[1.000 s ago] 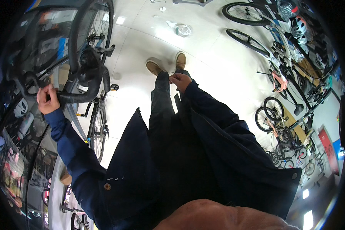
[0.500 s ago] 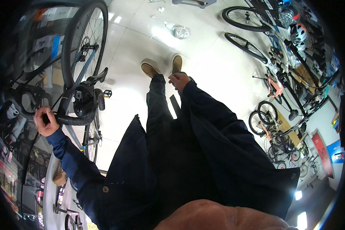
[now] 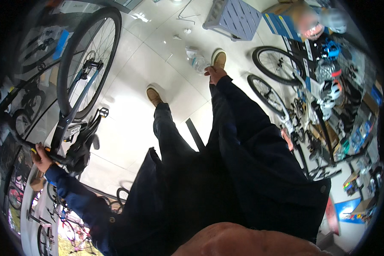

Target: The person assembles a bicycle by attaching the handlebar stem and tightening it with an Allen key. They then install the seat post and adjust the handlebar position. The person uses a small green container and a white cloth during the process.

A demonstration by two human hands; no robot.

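My left hand (image 3: 41, 156) is out at the left, closed around a black bar of a dark bicycle (image 3: 71, 117). The bicycle's wheel (image 3: 88, 55) rises above it, with a pedal (image 3: 102, 112) and a black saddle (image 3: 83, 145) close to the hand. My right hand (image 3: 215, 74) hangs at the end of a dark blue sleeve beside my right leg. It holds nothing, and its fingers are loose. Just past it, a clear plastic bottle (image 3: 196, 60) lies on the white tiled floor (image 3: 128, 128), near my tan shoes (image 3: 154, 96).
A grey-blue slatted crate (image 3: 236, 17) stands at the far side of the floor. Parked bicycles (image 3: 277, 65) and shelves of helmets (image 3: 328, 90) line the right. A black strip (image 3: 195, 134) lies on the floor by my legs. More bicycles (image 3: 51, 213) stand at lower left.
The bicycle has swung so its wheel stands higher and further from me, my left hand still on the bar. My feet have stepped apart, and my right hand now hangs near the bottle.
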